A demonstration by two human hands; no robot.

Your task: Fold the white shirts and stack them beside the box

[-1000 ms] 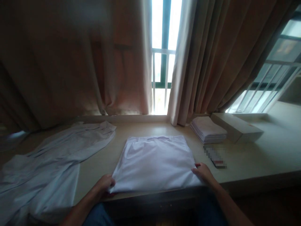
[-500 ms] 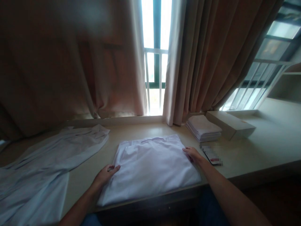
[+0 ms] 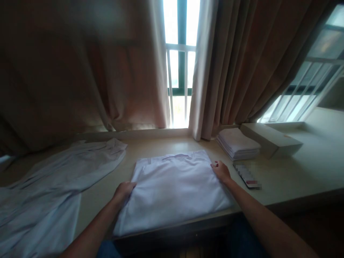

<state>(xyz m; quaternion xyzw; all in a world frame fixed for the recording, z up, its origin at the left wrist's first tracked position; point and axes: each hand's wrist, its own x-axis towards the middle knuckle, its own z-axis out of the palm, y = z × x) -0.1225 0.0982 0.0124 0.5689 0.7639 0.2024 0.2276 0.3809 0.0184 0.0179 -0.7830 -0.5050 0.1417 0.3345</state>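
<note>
A folded white garment [image 3: 172,188] lies flat at the front middle of a beige table [image 3: 301,172]. My left hand [image 3: 124,190] rests at the garment's left edge, fingers curled against the cloth. My right hand [image 3: 221,171] lies on its far right corner, fingers bent down onto the fabric. Whether either hand pinches the cloth or only presses it does not show.
A loose pale shirt [image 3: 53,182] is spread over the table's left side. A stack of folded white cloths [image 3: 238,143] sits at the right, beside a long flat box [image 3: 271,138]. A small dark flat object [image 3: 247,175] lies near my right hand. Curtains [image 3: 242,64] and a barred window stand behind.
Both hands have slid from the garment's near corners up along its side edges toward the far end. The garment lies slightly turned.
</note>
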